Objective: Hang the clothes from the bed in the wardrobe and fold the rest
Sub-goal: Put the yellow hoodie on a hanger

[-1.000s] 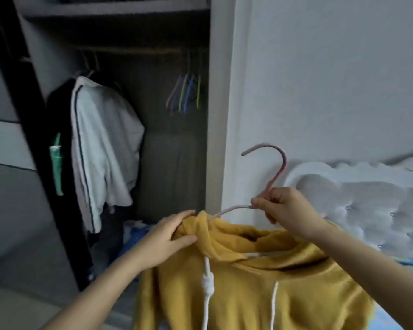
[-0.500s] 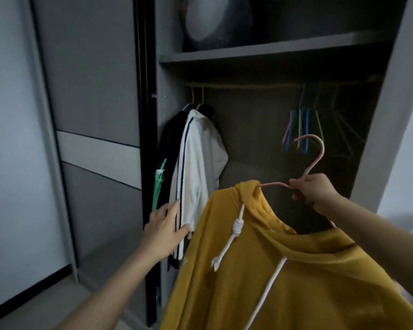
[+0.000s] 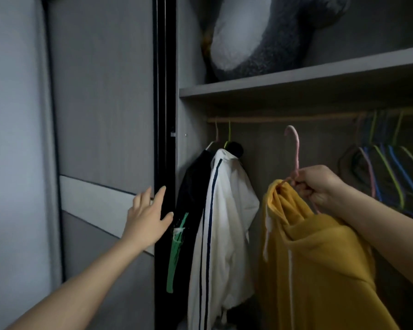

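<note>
Hoodie [image 3: 320, 270], yellow, hangs on a pink hanger [image 3: 296, 148] inside the open wardrobe, held up by the right hand [image 3: 320, 186], whose fingers are curled tight round the wire just under the hook. The hook stands upright below the rail [image 3: 272, 119] and is not on it, between a white jacket [image 3: 227, 210] and a bunch of bare coloured hangers [image 3: 391, 172] further right. The left hand [image 3: 146, 220] holds nothing; its fingers are straight and spread against the door's black edge [image 3: 163, 91], though contact cannot be told. A black garment [image 3: 191, 186] hangs touching the jacket's left side. Above, a shelf [image 3: 296, 79] carries a grey and white plush [image 3: 260, 36].
</note>
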### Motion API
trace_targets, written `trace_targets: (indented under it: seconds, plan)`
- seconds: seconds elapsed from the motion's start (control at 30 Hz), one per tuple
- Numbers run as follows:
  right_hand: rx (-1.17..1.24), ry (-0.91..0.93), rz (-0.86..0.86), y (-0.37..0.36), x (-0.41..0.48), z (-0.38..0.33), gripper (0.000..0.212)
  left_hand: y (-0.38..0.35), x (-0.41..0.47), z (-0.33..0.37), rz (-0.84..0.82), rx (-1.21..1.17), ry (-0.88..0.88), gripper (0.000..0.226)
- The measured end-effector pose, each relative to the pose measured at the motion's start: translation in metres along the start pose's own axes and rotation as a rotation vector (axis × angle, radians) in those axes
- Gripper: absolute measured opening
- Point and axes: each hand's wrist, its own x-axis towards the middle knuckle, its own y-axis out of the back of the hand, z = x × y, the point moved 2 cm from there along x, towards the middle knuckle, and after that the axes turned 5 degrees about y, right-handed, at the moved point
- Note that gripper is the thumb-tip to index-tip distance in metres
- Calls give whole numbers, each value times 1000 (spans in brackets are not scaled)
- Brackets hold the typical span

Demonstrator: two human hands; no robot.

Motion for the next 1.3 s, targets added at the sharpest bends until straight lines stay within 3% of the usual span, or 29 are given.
trace_targets:
  seconds: [0.27,0.57,0.73,0.87,1.3]
  plan:
    - [-115,190,192,-62,65,-31,26,-17,118,-23,152,-50,-78,70]
    - [-199,200,412,-90,126,-14,34,-38,214,-26,255,-89,-158,81]
    - [-214,224,406,-112,166,-19,35,-58,231,-26,405,-131,-264,86]
    - [-241,261,396,-130,204,-31,29,-74,243,-32,555,-181,-337,64]
    - [-341,218,368,-150,316,-26,14,-91,253,-35,872,-175,-361,64]
